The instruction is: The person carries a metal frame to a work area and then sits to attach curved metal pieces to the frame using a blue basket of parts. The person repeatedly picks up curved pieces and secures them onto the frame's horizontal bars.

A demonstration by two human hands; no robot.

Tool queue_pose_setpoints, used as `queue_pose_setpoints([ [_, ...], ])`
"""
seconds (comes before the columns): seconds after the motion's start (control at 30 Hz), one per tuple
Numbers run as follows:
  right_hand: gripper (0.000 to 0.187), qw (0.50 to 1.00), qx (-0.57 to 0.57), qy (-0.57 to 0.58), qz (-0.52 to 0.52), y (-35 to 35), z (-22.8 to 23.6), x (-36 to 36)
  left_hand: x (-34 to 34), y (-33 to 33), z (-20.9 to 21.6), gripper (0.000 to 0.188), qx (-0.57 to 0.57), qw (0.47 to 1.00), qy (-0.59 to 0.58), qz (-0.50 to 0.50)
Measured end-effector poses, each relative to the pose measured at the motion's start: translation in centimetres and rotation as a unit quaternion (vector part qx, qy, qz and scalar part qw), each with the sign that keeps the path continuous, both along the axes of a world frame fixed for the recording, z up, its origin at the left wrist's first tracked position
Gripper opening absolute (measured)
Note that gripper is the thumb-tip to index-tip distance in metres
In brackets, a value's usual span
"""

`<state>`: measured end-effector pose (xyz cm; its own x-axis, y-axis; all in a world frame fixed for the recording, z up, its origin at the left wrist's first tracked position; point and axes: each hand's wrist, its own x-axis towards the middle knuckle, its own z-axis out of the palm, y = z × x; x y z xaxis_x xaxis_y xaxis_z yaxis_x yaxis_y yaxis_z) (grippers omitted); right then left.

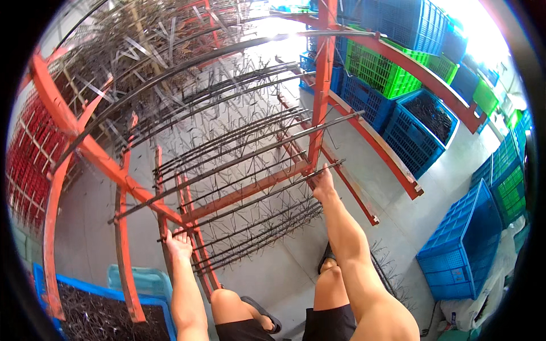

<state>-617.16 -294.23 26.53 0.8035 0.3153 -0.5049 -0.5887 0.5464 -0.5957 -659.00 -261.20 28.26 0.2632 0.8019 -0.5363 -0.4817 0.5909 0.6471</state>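
Two hands hold 1 long thin dark metal rod w/ little hooks (250,200) on a big orange metal rack (85,149).

Left hand (180,243) is closed round the rod's low end, by an orange post. Right hand (322,183) grips the other end, up high near the middle post. The rod lies across the rack w/ more hooked rods above & below it. Blue plastic crates (463,250) sit on the floor at right, green plastic crates (380,71) further back.
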Motion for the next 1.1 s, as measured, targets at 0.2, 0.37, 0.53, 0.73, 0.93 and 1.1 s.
queue_pose_setpoints([
  [0.2, 0.023, 0.989, 0.138, -0.020, -0.050, -3.9, 3.3, -3.7, -1.8, -1.0, 2.1, 0.024, 0.092, 0.989, -0.116, -0.032],
  [0.37, 0.023, 0.983, 0.121, -0.037, -0.133, -13.6, 5.4, -12.5, -6.3, -5.7, 3.4, 0.027, 0.096, 0.976, -0.158, -0.119],
  [0.53, 0.026, 0.991, 0.087, 0.030, -0.096, -17.3, 3.9, -15.4, -9.5, -10.3, 5.9, 0.022, 0.121, 0.980, -0.131, -0.085],
  [0.73, 0.025, 1.000, 0.016, 0.021, 0.012, -19.6, 0.4, -15.2, -12.2, -13.8, 5.2, 0.021, 0.124, 0.983, -0.119, -0.061],
  [0.93, 0.017, 0.981, -0.133, 0.067, 0.125, -21.7, 0.7, -13.2, -12.1, -16.4, 0.5, 0.018, 0.042, 0.984, -0.142, 0.097],
  [1.1, 0.019, 0.976, -0.155, 0.071, 0.135, -21.3, 0.8, -12.3, -11.9, -17.4, -0.3, 0.024, 0.022, 0.987, -0.102, 0.122],
])
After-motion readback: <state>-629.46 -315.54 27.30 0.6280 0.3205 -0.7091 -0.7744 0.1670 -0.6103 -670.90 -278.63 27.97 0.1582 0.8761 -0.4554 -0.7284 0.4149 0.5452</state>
